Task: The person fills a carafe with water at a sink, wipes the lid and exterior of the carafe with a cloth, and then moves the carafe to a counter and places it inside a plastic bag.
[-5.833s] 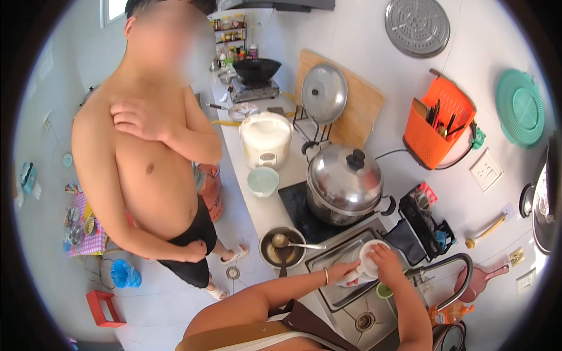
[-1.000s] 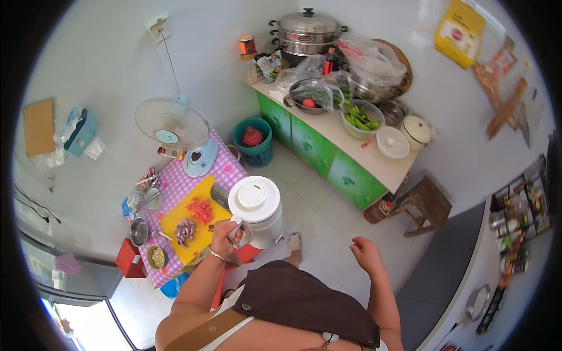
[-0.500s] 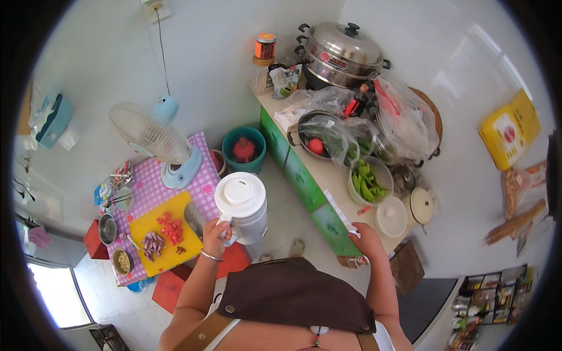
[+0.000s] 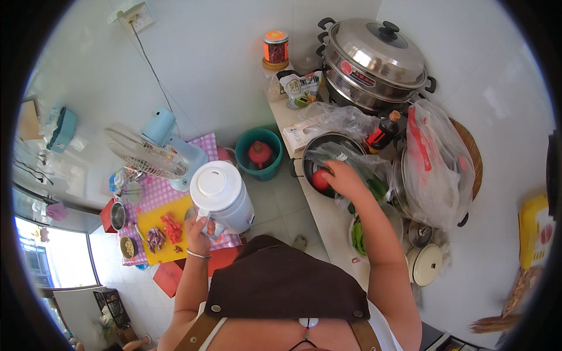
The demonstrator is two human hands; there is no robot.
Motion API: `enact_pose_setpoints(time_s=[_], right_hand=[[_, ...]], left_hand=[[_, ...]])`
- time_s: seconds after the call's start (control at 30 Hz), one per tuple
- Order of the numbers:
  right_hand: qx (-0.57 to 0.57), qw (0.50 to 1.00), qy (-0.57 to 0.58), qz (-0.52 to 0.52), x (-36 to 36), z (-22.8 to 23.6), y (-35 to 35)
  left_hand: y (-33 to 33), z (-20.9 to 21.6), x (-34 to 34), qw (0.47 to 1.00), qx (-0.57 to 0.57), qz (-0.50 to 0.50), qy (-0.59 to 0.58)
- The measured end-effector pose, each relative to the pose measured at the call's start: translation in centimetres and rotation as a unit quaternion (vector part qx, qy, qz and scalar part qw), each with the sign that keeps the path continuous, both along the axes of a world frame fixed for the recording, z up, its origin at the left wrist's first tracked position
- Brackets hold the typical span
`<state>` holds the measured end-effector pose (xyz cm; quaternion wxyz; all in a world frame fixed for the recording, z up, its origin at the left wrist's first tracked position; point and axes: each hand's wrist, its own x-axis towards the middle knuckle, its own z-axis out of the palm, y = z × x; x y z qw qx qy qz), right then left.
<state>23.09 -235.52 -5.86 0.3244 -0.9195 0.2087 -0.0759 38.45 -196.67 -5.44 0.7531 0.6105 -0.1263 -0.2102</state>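
Note:
My left hand (image 4: 201,229) is wrapped round the handle of a white lidded jug (image 4: 225,199), held upright in front of the apron. Over the counter, my right hand (image 4: 346,178) curls its fingers on a red tomato (image 4: 319,180) in a dark pan (image 4: 313,153). Clear plastic bags lie across the pan's right side, next to my fingers. Beside my right forearm is a bowl (image 4: 393,215) of green peppers (image 4: 358,237), partly hidden by the arm.
A large steamer pot (image 4: 374,64), a dark sauce bottle (image 4: 383,133) and a bagged pan crowd the counter. On the left, a checked table (image 4: 158,196) bears a fan (image 4: 175,155) and a yellow board (image 4: 158,219) with chopped food. A green bucket (image 4: 269,171) stands between.
My right hand has moved from the counter's front edge, beside something white, forward to the tomato in the pan. The view has shifted; my left hand still holds the jug.

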Motion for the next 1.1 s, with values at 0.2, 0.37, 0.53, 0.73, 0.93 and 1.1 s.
enact_pose_setpoints(time_s=[0.2,0.37,0.53,0.73,0.93,1.1], right_hand=[[-0.124,0.98,0.158,0.004,10.0,-4.9,-5.2],[-0.259,0.952,0.154,0.054,14.3,-9.1,-8.7],[-0.287,0.919,0.255,0.095,15.2,-11.9,-10.9],[-0.248,0.906,0.312,0.145,16.2,-11.7,-11.0],[-0.131,0.932,0.316,0.116,21.1,-8.6,-13.3],[-0.203,0.967,0.142,0.061,23.5,-12.8,-15.1]], left_hand=[[-5.0,-1.7,4.9,1.0,0.021,-0.017,-0.009],[-8.9,-3.7,9.9,0.996,0.011,-0.084,0.042],[-11.6,-5.3,13.7,0.99,0.014,-0.136,0.043],[-13.2,-5.3,15.6,0.988,0.025,-0.126,0.09],[-13.4,-5.1,15.7,0.989,0.083,-0.114,0.034],[-14.6,-3.7,15.8,0.99,0.094,-0.101,0.039]])
